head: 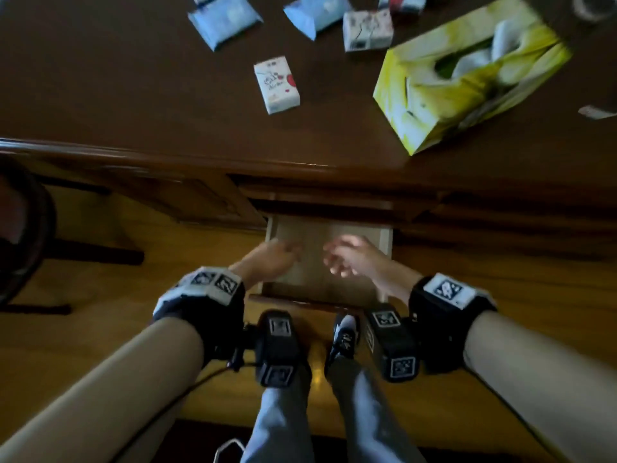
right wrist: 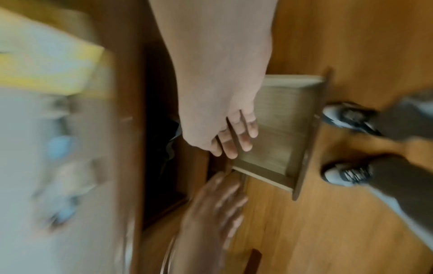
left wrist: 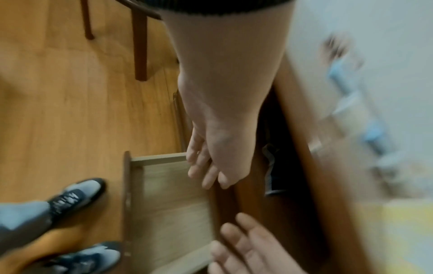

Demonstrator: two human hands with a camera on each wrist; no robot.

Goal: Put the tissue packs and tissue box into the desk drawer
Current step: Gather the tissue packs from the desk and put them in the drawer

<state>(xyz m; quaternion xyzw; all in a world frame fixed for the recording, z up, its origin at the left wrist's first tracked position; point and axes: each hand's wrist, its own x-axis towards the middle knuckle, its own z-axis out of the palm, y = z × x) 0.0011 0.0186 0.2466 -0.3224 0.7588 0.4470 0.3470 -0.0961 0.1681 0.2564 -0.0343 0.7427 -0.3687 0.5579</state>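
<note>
Both grips, left hand (head: 271,260) and right hand (head: 350,259), hang empty, fingers loose, over the open drawer (head: 384,238); tissue box (head: 467,75) lies far right on the counter (head: 133,95), nearer the right.

We are seeing the drawer (head: 334,235) standing pulled out below the worktop edge, its pale wooden bottom lying bare. The yellow tissue box (head: 467,71) is sitting on the worktop at the right, white tissue sticking out of its top. Blue packs (head: 223,20) and white printed packs (head: 276,84) are lying scattered to its left.
</note>
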